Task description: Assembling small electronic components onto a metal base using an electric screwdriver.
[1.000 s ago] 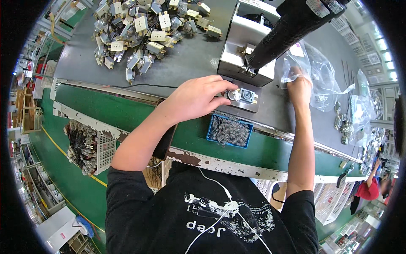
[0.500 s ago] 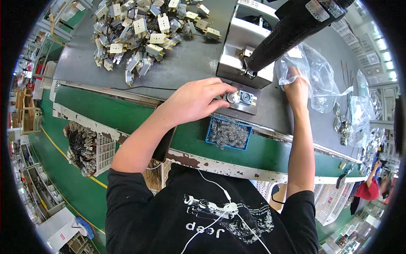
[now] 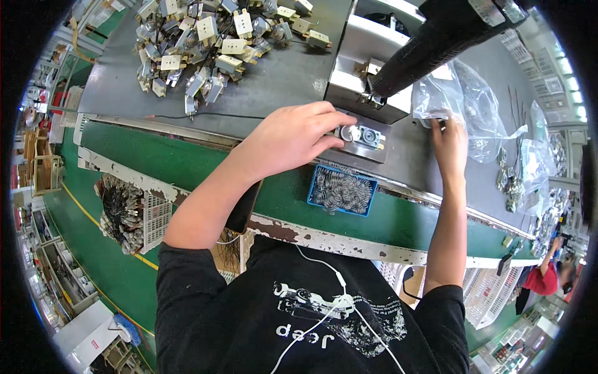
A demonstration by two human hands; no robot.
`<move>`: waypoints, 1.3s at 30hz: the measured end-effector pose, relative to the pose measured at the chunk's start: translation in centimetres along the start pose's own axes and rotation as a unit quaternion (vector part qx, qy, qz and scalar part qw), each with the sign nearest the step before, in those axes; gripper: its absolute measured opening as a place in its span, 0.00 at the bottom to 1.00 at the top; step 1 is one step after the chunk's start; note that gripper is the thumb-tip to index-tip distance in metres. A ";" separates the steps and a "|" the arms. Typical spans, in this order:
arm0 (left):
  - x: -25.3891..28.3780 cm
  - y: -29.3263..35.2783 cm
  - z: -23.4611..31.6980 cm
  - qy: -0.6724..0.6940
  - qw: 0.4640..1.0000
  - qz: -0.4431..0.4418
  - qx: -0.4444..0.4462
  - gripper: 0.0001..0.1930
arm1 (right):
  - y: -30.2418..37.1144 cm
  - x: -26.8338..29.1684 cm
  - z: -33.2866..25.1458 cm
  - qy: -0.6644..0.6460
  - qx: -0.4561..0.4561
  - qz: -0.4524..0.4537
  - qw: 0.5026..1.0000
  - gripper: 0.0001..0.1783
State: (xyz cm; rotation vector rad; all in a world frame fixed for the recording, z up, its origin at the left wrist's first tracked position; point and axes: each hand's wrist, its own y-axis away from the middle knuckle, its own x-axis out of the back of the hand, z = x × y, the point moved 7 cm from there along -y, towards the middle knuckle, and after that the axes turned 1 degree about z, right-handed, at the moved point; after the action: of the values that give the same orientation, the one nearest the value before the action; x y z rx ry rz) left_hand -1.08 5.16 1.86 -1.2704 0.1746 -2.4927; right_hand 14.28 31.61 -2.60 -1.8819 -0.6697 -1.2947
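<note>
My left hand (image 3: pixel 298 138) grips a small assembly with its thumb and fingers, at a round metal part (image 3: pixel 347 133). Beside that part sits a grey block with a round recess (image 3: pixel 370 137) and brass-coloured tabs at its end. Both lie on a flat metal block (image 3: pixel 374 154) below a bench press. My right hand (image 3: pixel 450 142) is at the near edge of a clear plastic bag (image 3: pixel 431 103). Its fingertips are drawn together; whatever is between them is too small to make out. A dark cable (image 3: pixel 205 115) runs along the bench from behind my left hand.
The press (image 3: pixel 367 87), with its thick black lever (image 3: pixel 417 50), rises behind the block. A blue tray of springs (image 3: pixel 342 192) stands near me. Several wired white-and-grey assemblies (image 3: pixel 205 37) are heaped at the far left. More bags (image 3: pixel 483 124) and metal parts (image 3: pixel 512 187) lie at right.
My right hand has drawn back out of the clear bag toward me. My left hand stays on the assembly. The whole view has shifted slightly.
</note>
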 end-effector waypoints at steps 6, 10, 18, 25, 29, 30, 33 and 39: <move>-0.1 -0.2 0.1 0.011 1.000 0.015 -0.017 0.18 | 2.5 6.5 -4.4 -0.170 0.005 0.075 0.983 0.09; -0.1 -0.2 -0.4 0.015 1.000 0.000 -0.005 0.18 | 2.3 9.2 -11.1 -0.226 0.122 0.039 0.966 0.13; -0.3 0.2 -1.1 0.006 0.998 -0.055 0.035 0.17 | 3.7 3.4 -13.3 -0.247 0.165 -0.045 0.954 0.11; -0.6 0.3 -1.2 0.014 1.000 -0.022 0.003 0.19 | 3.6 2.6 -13.6 -0.229 0.206 -0.052 0.950 0.09; -0.8 0.3 -1.0 0.012 1.000 -0.015 -0.007 0.19 | 3.8 2.6 -13.8 -0.221 0.208 -0.028 0.952 0.09; -0.7 0.2 -0.9 0.016 1.000 -0.019 -0.001 0.19 | 3.8 2.6 -13.8 -0.220 0.207 -0.027 0.953 0.09; -0.6 0.1 -0.7 0.020 1.000 -0.024 0.003 0.19 | 3.9 2.5 -13.8 -0.226 0.207 -0.018 0.952 0.09; -0.1 0.0 0.2 0.033 0.999 -0.010 -0.004 0.19 | 4.8 4.4 -14.4 -0.235 0.226 0.008 0.945 0.17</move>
State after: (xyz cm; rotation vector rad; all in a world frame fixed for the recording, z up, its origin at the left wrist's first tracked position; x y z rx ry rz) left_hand -0.86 5.24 1.89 -1.1989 0.1900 -2.5550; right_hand 11.61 17.21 3.24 -1.7991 -1.0882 -0.5975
